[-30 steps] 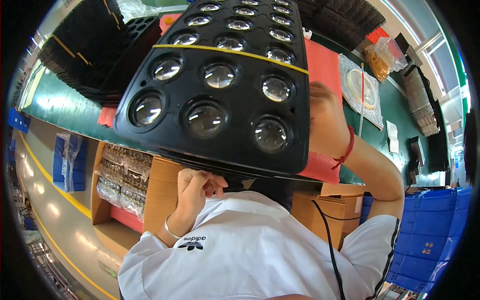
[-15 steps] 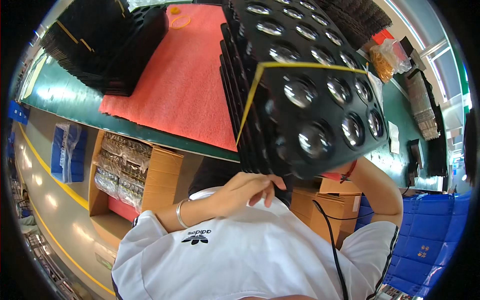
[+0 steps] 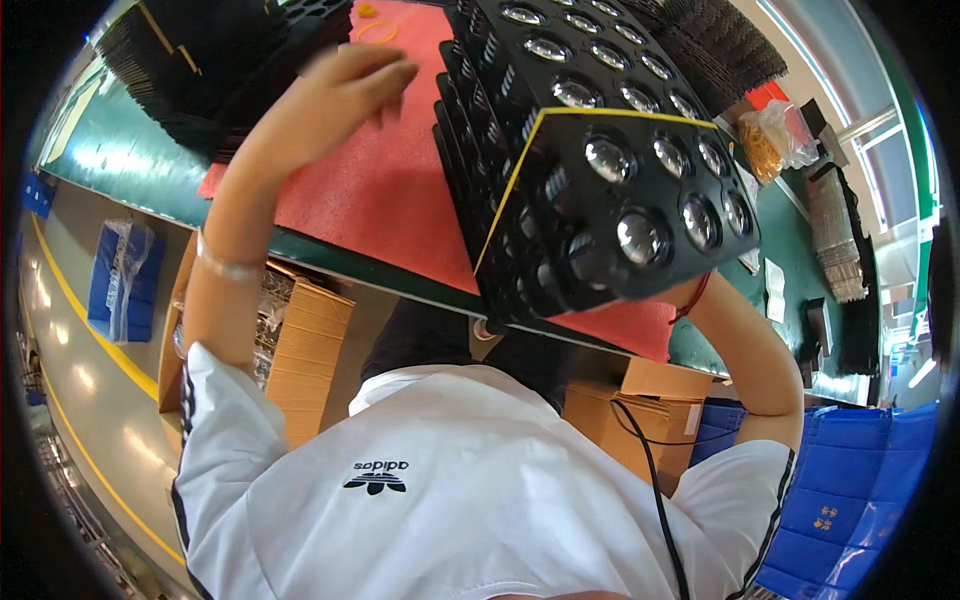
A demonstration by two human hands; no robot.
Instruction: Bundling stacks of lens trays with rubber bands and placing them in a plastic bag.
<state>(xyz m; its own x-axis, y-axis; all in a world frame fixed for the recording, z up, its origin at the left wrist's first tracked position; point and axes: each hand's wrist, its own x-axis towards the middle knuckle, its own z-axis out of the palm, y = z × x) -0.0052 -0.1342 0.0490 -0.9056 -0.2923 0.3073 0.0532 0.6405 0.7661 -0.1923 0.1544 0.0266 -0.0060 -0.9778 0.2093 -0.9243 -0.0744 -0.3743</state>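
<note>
The tall stack of black plastic trays with round glass lenses (image 3: 600,160) could tip, because the spread left hand (image 3: 345,90) is off it and the right hand is hidden underneath.

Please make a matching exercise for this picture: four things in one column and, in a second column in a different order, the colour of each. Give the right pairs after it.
Things:
1. stack of lens trays, tilted up in front of the person
2. mat on the workbench
3. crates at the lower right
4. shirt of the person

Colours:
A. blue
B. white
C. black
D. red

Pairs: 1-C, 2-D, 3-A, 4-B

The left hand is raised, open, over the mat; the right hand is hidden behind the tray stack.
</note>
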